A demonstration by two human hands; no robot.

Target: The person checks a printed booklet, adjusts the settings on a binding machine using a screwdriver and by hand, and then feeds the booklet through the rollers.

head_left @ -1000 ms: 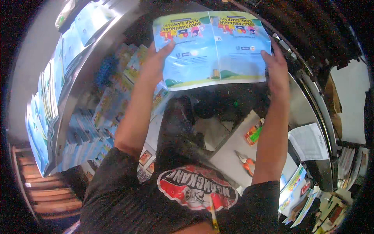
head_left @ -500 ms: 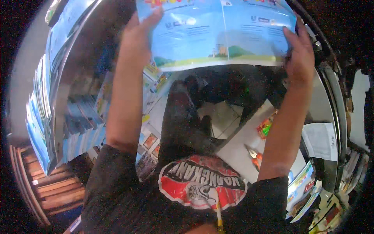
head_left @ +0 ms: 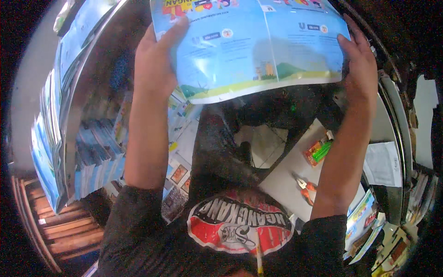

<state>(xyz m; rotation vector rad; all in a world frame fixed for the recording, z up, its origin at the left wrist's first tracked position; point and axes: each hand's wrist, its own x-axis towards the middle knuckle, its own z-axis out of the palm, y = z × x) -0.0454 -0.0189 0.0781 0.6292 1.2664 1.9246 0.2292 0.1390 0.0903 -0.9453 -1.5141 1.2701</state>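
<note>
- Pinching glossy light-blue printed paper sheet [head_left: 221, 60] at opposite edges with left hand [head_left: 157, 62] and right hand [head_left: 362, 62];
- Judged as holding-up step; next, likely needing even two-handed support

Right in front of me, the left hand [head_left: 159, 62] and right hand [head_left: 362, 62] grip a glossy blue sheet [head_left: 230, 60] by opposite sides. Orange-handled pliers [head_left: 305, 187] lie on a pale surface [head_left: 282, 183]; blue booklets [head_left: 100, 171] are stacked off left.

Top of the frame: light blue sheet [head_left: 226, 60] with green hills, white lower edge; bottom: black shirt [head_left: 180, 254] bearing a red, white and black oval print [head_left: 240, 224]; right of centre: orange-handled pliers [head_left: 305, 189]; lower left: orange-brown slats [head_left: 69, 235]
</note>
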